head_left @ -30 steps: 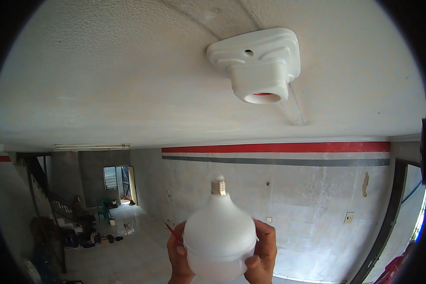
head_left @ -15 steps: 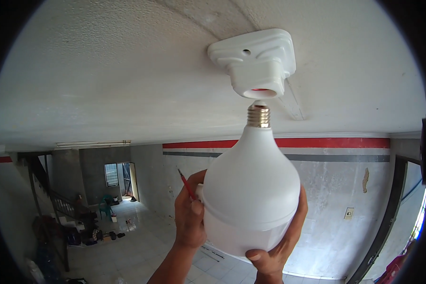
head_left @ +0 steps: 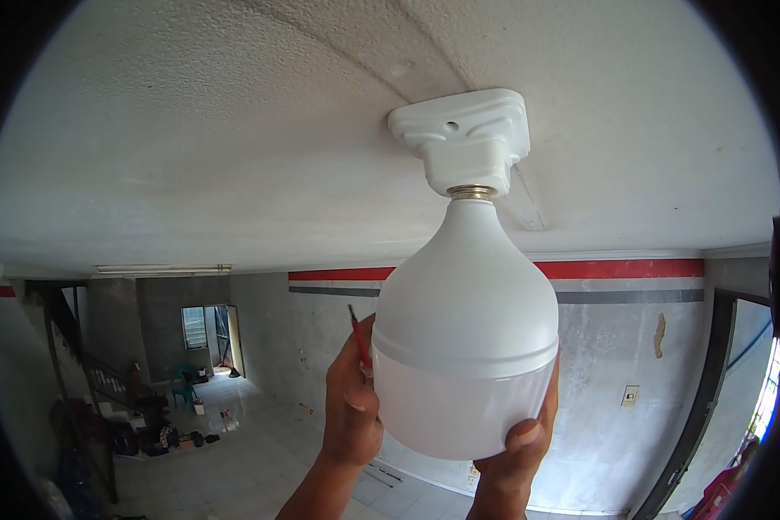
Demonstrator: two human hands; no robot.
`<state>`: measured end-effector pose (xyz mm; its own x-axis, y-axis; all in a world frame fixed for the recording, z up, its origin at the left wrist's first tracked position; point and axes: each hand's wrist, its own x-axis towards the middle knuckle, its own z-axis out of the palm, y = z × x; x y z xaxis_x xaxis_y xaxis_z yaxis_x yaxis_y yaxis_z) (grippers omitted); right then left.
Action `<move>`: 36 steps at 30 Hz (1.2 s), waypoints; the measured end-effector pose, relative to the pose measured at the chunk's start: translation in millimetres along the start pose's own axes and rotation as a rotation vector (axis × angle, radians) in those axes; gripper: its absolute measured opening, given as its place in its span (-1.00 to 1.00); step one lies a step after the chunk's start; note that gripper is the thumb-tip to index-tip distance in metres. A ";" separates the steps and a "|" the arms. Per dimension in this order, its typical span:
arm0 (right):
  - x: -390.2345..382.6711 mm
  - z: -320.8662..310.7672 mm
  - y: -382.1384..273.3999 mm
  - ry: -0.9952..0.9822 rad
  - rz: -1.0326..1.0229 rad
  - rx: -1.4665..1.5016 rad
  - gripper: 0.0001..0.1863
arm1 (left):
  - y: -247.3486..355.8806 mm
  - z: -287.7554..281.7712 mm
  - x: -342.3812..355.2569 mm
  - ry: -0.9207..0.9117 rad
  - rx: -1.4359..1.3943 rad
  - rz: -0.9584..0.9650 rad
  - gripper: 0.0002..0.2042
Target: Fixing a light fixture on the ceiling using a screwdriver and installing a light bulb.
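Note:
A large white light bulb (head_left: 464, 303) stands upright with its metal screw base (head_left: 471, 192) partly inside the white lamp holder (head_left: 466, 154) on the ceiling. Some of the thread still shows below the holder's rim. My left hand (head_left: 352, 407) presses on the bulb's left side and also keeps a red screwdriver (head_left: 359, 336) between its fingers, tip up. From the lower right, my right hand (head_left: 520, 446) grips the bulb, thumb on its translucent lower part. The right fingers are mostly hidden behind the bulb.
The textured ceiling (head_left: 234, 156) spans the top. Ahead is a grey wall (head_left: 615, 347) with a red stripe, a wall switch (head_left: 630, 396) and, at right, a dark door frame (head_left: 706, 399). Far left are stairs (head_left: 104, 373), a green chair (head_left: 185, 384) and several items on the tiled floor.
The bulb has gone up with both hands, and its screw base has entered the lamp holder. Before, the base was just beneath the opening. The view has shifted slightly.

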<state>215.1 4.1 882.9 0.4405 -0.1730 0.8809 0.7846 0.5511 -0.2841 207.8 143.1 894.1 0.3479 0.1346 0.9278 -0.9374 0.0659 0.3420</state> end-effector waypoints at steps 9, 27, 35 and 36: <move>-11.1 -12.8 4.3 -0.016 0.214 0.453 -0.04 | 16.4 15.2 -8.6 -0.038 -0.061 -0.012 0.21; -30.5 0.7 17.3 0.072 0.228 0.532 0.02 | 23.9 16.9 -15.7 0.096 -0.042 0.033 0.15; -25.0 8.5 16.5 0.348 0.332 0.328 -0.16 | 5.1 1.4 -16.9 -0.006 0.071 0.169 0.03; -26.1 8.4 16.4 0.346 0.335 0.329 -0.16 | 6.7 0.2 -15.2 0.014 0.101 0.220 0.02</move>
<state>212.8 24.5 858.4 0.8016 -0.1719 0.5727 0.4258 0.8365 -0.3449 196.2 141.3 882.3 0.1349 0.1483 0.9797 -0.9871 -0.0661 0.1459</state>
